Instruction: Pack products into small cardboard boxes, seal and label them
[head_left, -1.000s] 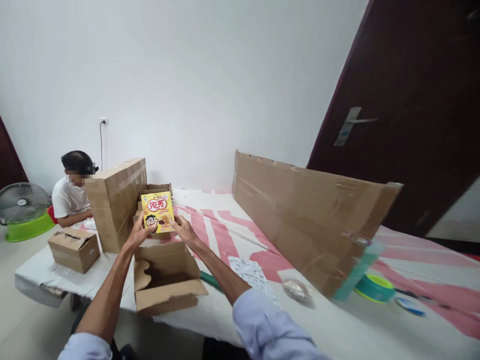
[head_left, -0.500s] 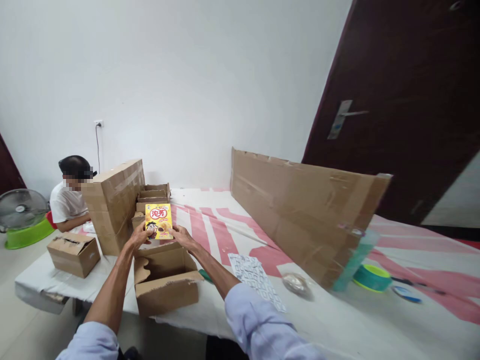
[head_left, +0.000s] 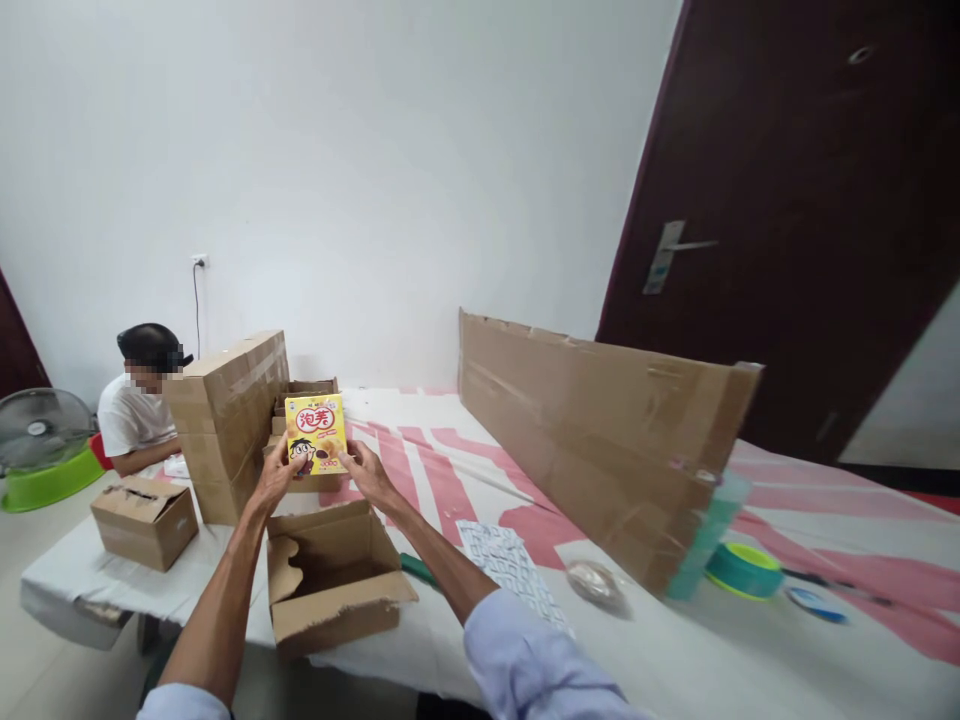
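Note:
A yellow snack box (head_left: 316,436) with a cartoon face and red lettering is held upright between my two hands. My left hand (head_left: 276,476) grips its lower left edge, thumb on the front. At the lower right edge, my right hand (head_left: 367,470) pinches the same box. Below them an open cardboard box (head_left: 337,610) with a torn front rim stands at the table edge; its inside is dark. More open cardboard boxes (head_left: 313,386) are lined up behind the snack box, partly hidden by it.
A tall cardboard stack (head_left: 232,420) and a small carton (head_left: 146,522) are at left, near a seated person (head_left: 139,410) and a fan (head_left: 45,430). A long cardboard panel (head_left: 592,440) stands at right. Patterned sheet (head_left: 514,570), clear tape roll (head_left: 596,585) and teal roll (head_left: 744,572) lie on the table.
The snack box has risen slightly relative to the open carton and looks a little larger, still in both hands. The camera view has tilted up slightly, so the surroundings sit lower.

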